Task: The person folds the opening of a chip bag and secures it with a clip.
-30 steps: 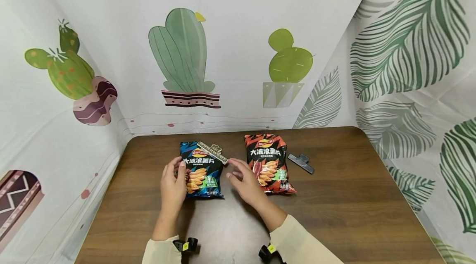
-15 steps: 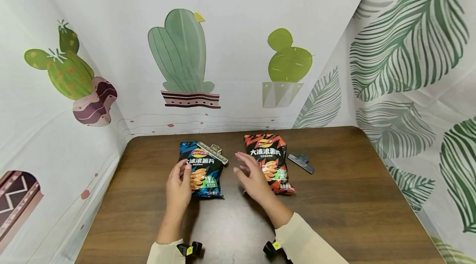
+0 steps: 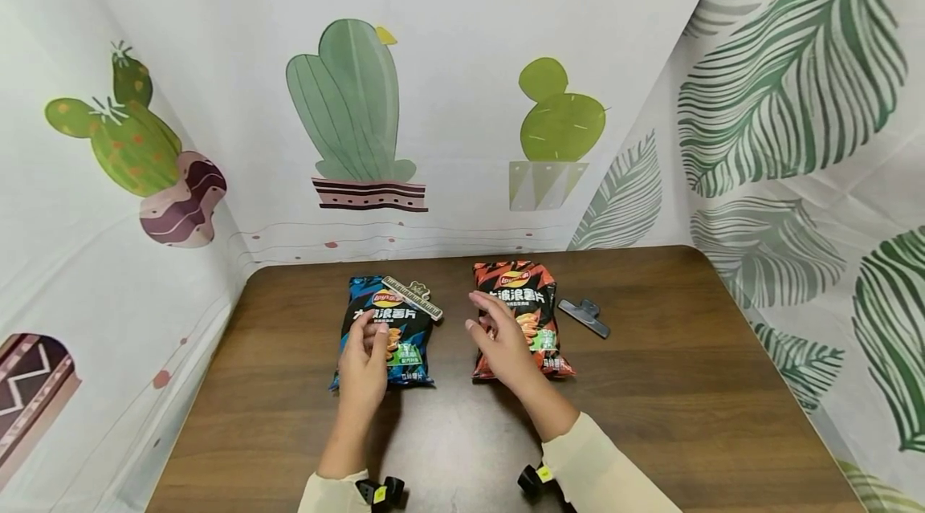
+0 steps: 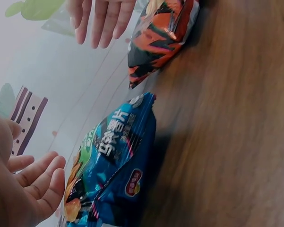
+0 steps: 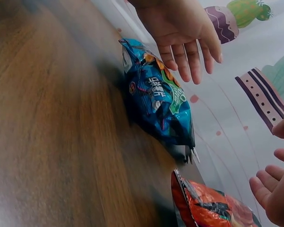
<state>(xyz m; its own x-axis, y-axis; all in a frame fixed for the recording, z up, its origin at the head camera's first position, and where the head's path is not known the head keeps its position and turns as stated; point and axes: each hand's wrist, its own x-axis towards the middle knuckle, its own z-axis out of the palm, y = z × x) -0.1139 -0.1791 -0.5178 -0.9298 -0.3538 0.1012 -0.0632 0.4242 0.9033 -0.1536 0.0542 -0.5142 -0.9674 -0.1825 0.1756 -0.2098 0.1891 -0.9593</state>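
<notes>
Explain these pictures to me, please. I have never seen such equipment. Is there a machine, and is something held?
There is no robot: these are a person's bare left hand and right hand. The view from above is a head camera's; the two tilted views come from black wrist cameras. On the brown wood-grain table lie a blue Lay's chip bag, with a piano-key clip across its far right corner, and a red Lay's chip bag, with a dark clip beside it. The fingers of neither hand hold anything; the left hand is above the blue bag, the right above the red one.
</notes>
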